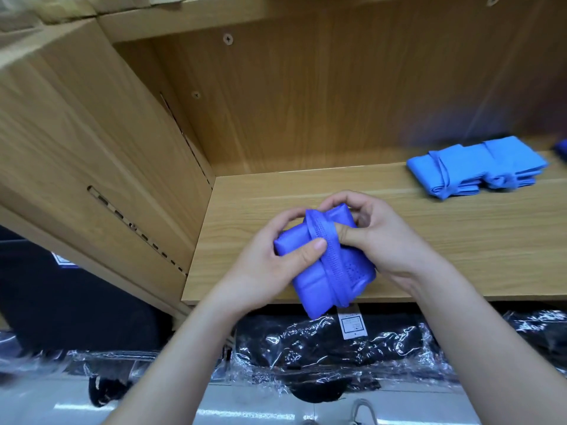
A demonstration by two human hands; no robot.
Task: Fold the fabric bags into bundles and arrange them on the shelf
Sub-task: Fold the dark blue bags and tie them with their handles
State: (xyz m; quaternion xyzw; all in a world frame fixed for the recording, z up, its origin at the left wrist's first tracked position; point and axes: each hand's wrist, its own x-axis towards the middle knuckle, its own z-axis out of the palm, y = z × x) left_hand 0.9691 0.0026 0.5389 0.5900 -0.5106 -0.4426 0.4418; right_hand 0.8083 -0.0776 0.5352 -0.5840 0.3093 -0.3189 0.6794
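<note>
Bag bundle (310, 289) sits between the fingers of the left hand (270, 265) and the right hand (386, 240), over the front edge of the shelf board (445, 240). Strap (333, 265) crosses the bundle's middle, between left thumb and right fingertips. Tied bundles (478, 167) lie on the board, well right of and behind the right fingers. Side panel (92, 142) stands left of the left fingers. Plastic-wrapped packs (306, 348) lie below the fingers, under the board.

A light wood shelf (399, 240) met a back panel (306, 111) dotted with screws (227, 39) and a slotted side panel (92, 133), with plastic-wrapped dark goods (322, 348) lying below on a pale, shiny floor (260, 412).
</note>
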